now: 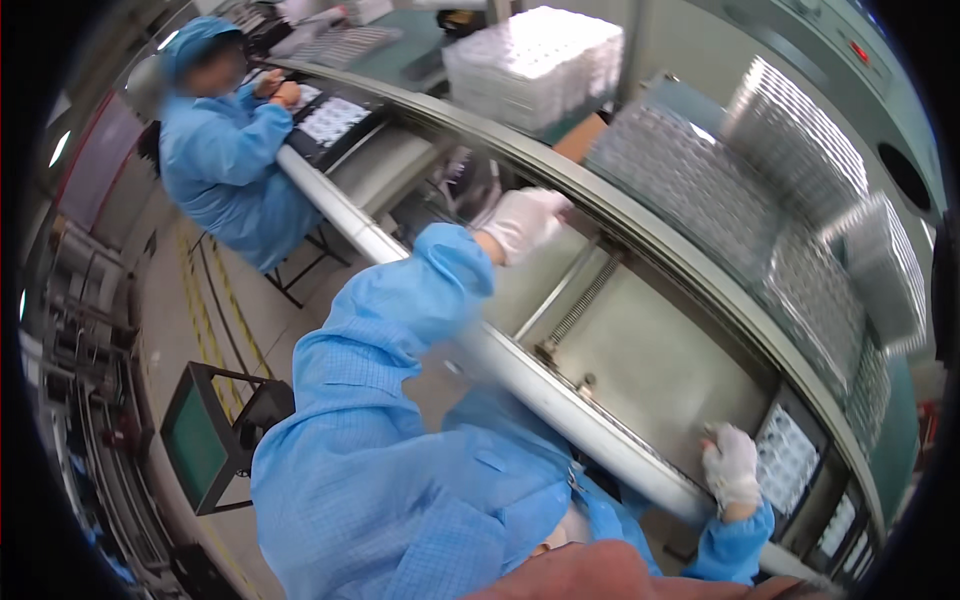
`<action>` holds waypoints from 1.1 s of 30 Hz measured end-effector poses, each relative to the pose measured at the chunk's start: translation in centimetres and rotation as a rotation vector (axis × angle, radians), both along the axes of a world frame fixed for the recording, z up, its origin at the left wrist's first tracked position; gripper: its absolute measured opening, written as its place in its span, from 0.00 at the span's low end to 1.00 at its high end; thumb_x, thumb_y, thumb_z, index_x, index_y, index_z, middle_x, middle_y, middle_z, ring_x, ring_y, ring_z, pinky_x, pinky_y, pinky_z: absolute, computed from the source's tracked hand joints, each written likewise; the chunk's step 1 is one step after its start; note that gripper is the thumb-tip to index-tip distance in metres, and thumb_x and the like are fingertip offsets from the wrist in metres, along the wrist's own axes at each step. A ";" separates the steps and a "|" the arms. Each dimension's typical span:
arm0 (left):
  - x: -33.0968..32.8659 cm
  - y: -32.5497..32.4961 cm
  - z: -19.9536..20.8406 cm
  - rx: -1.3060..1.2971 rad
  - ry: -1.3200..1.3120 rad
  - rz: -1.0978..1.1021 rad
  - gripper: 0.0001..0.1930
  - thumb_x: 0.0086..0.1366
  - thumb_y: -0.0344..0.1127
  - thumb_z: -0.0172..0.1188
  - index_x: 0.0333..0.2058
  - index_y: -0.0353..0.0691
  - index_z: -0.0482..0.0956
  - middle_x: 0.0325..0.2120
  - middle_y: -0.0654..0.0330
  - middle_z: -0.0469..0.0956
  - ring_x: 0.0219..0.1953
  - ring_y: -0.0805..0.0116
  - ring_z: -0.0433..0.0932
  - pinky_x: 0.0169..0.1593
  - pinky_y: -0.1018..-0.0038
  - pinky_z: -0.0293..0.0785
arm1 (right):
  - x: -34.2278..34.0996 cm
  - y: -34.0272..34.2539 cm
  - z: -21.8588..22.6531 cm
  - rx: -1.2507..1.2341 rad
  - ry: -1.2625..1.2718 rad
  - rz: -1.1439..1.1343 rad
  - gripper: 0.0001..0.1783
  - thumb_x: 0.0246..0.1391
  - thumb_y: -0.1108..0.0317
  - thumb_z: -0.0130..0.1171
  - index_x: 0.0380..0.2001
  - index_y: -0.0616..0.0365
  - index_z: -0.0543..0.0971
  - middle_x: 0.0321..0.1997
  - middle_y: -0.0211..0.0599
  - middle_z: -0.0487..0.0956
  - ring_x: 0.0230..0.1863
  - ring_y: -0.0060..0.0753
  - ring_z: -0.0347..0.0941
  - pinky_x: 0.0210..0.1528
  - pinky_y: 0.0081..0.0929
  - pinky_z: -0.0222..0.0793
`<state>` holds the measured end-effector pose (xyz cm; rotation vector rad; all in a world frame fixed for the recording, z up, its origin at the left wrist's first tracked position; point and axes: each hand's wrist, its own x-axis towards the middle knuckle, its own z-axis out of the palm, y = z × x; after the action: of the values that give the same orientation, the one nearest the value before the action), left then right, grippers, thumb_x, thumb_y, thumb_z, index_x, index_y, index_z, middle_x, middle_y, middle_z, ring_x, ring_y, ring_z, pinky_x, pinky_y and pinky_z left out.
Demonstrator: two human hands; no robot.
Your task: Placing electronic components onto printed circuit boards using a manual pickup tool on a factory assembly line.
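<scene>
My left hand (525,222), in a white glove with bare fingertips, reaches across the conveyor to its far rail (650,245). Its fingers are bent together, and whatever they may hold is hidden. Just behind it is a blurred dark item (465,185) that I cannot make out. My right hand (730,468), gloved the same way, hovers at the lower right with its fingers curled in and nothing visible in them. Right beside it lies a dark-framed tray (787,460) of pale round-celled parts. Between my hands, the conveyor bed (660,370) shows a metal rod and a spring (585,300).
Stacks of clear plastic trays (690,165) stand on the bench beyond the rail, with a white tray stack (535,65) farther left. A co-worker in blue (225,150) sits up the line, hands near another tray (335,120). A black-framed stool (215,430) stands behind at left.
</scene>
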<state>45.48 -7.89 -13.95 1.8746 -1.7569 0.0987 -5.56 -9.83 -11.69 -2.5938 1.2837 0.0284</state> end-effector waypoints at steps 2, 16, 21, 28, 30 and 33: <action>6.5 1.2 0.2 -0.031 -0.131 0.251 0.13 0.60 0.31 0.54 0.42 0.40 0.83 0.38 0.45 0.82 0.44 0.48 0.80 0.48 0.57 0.78 | -3.2 -1.2 -2.1 -0.066 -0.022 -0.036 0.12 0.49 0.63 0.65 0.30 0.60 0.78 0.30 0.55 0.79 0.37 0.65 0.75 0.40 0.56 0.69; 35.8 11.2 -5.6 0.746 -0.696 0.902 0.14 0.65 0.33 0.53 0.41 0.46 0.88 0.45 0.55 0.84 0.49 0.57 0.83 0.55 0.59 0.72 | -8.8 -0.9 0.6 0.075 0.192 -0.574 0.13 0.50 0.68 0.64 0.39 0.61 0.81 0.41 0.56 0.80 0.44 0.61 0.77 0.48 0.46 0.74; 40.6 19.4 -4.8 0.531 -0.717 0.999 0.14 0.66 0.33 0.51 0.38 0.39 0.87 0.39 0.52 0.85 0.44 0.53 0.85 0.47 0.57 0.80 | -4.7 -2.0 1.6 0.035 0.089 -0.219 0.16 0.55 0.59 0.56 0.42 0.57 0.82 0.43 0.54 0.80 0.50 0.59 0.74 0.54 0.49 0.70; 27.9 16.6 -0.4 0.316 -0.273 0.775 0.13 0.61 0.33 0.52 0.36 0.30 0.80 0.36 0.37 0.81 0.45 0.38 0.79 0.47 0.53 0.75 | 1.4 -5.2 6.6 -0.487 -0.381 -0.150 0.16 0.54 0.71 0.56 0.47 0.54 0.80 0.38 0.45 0.83 0.43 0.51 0.78 0.49 0.43 0.72; 23.7 16.9 0.1 0.299 -0.322 0.723 0.13 0.61 0.34 0.52 0.36 0.30 0.80 0.35 0.37 0.80 0.44 0.37 0.78 0.47 0.52 0.75 | 1.5 -8.9 6.0 -0.604 -0.447 -0.168 0.18 0.53 0.72 0.55 0.48 0.53 0.79 0.37 0.44 0.82 0.42 0.50 0.78 0.48 0.44 0.72; 15.3 17.0 2.3 0.242 -0.262 0.577 0.11 0.63 0.34 0.54 0.38 0.31 0.79 0.35 0.38 0.80 0.42 0.38 0.78 0.46 0.53 0.74 | 0.5 -15.0 5.2 -0.637 -0.386 -0.274 0.19 0.52 0.72 0.56 0.49 0.53 0.79 0.38 0.44 0.82 0.42 0.50 0.78 0.50 0.42 0.72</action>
<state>60.78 9.10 -11.63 2.6026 -1.3718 0.3761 -5.06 -24.80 -6.53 -2.6518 1.6683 -1.0298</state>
